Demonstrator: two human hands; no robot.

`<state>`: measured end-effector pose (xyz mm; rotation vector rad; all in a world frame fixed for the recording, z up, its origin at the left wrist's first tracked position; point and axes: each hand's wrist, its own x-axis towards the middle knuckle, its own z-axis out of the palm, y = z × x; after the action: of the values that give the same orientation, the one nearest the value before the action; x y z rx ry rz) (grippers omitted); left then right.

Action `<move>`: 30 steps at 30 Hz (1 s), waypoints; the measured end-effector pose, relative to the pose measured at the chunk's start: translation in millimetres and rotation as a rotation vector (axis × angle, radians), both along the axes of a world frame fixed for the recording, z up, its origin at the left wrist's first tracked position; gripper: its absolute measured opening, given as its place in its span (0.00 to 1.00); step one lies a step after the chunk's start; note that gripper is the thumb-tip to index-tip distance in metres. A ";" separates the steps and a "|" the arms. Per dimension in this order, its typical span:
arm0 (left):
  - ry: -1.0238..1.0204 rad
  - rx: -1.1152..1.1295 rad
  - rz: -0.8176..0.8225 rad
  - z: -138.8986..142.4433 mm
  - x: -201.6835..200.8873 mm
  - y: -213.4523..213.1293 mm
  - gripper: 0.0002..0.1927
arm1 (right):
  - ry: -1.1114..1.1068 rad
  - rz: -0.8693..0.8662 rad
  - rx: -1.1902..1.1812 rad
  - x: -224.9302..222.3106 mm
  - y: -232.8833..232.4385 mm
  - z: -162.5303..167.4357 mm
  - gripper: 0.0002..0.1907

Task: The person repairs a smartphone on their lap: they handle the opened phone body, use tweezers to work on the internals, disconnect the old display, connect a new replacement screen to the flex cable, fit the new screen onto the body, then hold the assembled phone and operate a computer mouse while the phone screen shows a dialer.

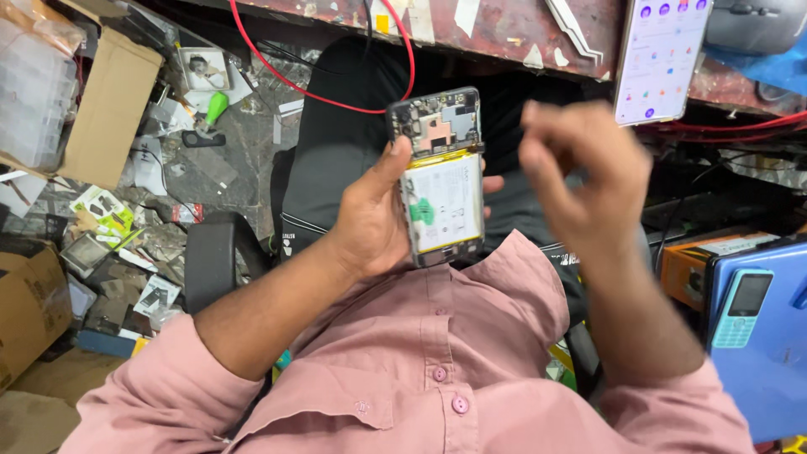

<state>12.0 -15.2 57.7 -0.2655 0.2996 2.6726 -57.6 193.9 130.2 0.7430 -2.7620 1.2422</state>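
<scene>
Littered stone floor (pixel 202 168), cardboard boxes (pixel 109 105), worn red workbench (pixel 496 29)

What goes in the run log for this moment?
left hand: holds opened phone, battery showing | right hand: raised beside it, blurred, apart

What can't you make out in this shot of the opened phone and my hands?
- Head view: right hand is motion-blurred, so anything pinched in its fingertips is unreadable.
- Left hand covers the opened phone's left edge.
- Lit phone on the bench is cut by the top edge.
</scene>
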 end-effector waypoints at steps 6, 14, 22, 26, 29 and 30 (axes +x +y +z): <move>0.077 0.007 0.055 -17.2 9.5 12.0 0.44 | -0.094 0.085 -0.010 43.2 -21.1 -14.6 0.17; 0.198 -0.560 0.166 -32.3 17.7 24.7 0.42 | -0.349 0.250 -0.106 49.9 -30.5 -36.2 0.10; 0.283 -0.917 0.291 -29.5 18.8 34.2 0.44 | -0.260 0.254 -0.103 60.3 -25.6 -46.9 0.09; -0.001 -0.651 0.316 -29.1 6.0 15.0 0.46 | -0.225 0.212 -0.192 59.2 -14.7 -48.2 0.06; -0.042 -0.343 0.215 -24.9 4.0 7.5 0.47 | -0.383 0.059 -0.407 53.3 -9.8 -54.9 0.05; -0.087 -0.315 0.195 -22.1 5.6 9.0 0.47 | -0.472 -0.024 -0.493 50.9 -9.1 -59.0 0.05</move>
<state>17.6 -6.2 35.6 -0.5303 0.7016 2.7856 -6.8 184.8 71.2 0.4098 -2.5550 2.2140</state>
